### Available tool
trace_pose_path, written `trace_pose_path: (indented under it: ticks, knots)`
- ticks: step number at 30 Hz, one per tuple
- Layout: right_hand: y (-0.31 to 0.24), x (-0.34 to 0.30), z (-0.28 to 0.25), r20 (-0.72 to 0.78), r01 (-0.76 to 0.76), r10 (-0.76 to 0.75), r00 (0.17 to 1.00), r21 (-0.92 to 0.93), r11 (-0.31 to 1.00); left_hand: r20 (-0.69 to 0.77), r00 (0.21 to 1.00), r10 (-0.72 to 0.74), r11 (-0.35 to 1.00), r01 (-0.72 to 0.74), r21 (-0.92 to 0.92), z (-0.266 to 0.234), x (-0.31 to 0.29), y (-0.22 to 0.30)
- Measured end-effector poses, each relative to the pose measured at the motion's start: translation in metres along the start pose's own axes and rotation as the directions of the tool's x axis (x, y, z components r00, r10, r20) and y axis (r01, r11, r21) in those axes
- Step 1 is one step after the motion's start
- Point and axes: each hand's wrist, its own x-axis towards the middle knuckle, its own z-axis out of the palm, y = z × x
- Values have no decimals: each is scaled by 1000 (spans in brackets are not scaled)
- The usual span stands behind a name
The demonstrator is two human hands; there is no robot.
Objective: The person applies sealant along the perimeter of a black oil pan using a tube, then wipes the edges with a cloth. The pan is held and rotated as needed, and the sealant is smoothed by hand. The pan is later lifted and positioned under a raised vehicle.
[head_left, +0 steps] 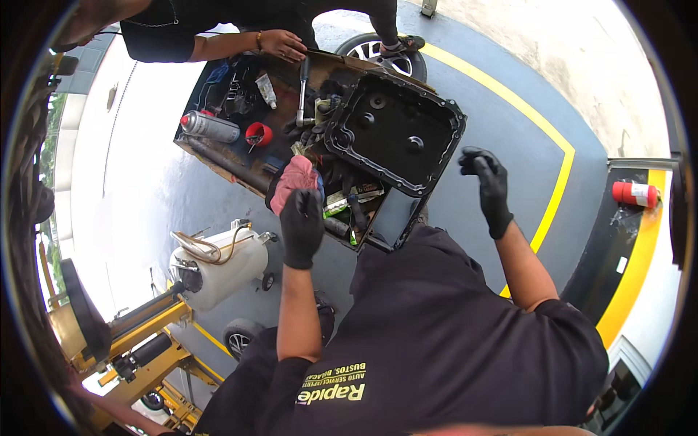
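Observation:
My left hand [302, 227], in a black glove, is closed in front of a pink cloth [297, 180] at the near edge of the tool tray. Whether its fingers grip the cloth or something small, I cannot make out. My right hand [487, 190], gloved too, hovers right of a black oil pan [392, 127], apart from it. Its fingers are loosely bent with nothing visible between them. The pan lies with its hollow side up on the tray's right part, and its bolt-holed rim carries a pale line along the inside.
The tray [231, 173] also holds a ratchet wrench [303, 91], a spray can [211, 127], a red cup [258, 134] and a white tube [266, 90]. Another person's hand [283, 45] rests at its far edge. A wheel [382, 58], white tank [218, 265] and fire extinguisher [635, 194] stand around.

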Motion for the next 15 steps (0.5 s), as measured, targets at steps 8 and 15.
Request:
trace_pose_path:
  ticks: [8,15]
  knots:
    - [66,14,14,-113,-370,395,912,194,909,82,996,46,985,-31,-169,57,245,-207]
    - [67,11,15,-7,-372,434,901,503,780,644,672,-365,711,648,-274,136,312,-88]
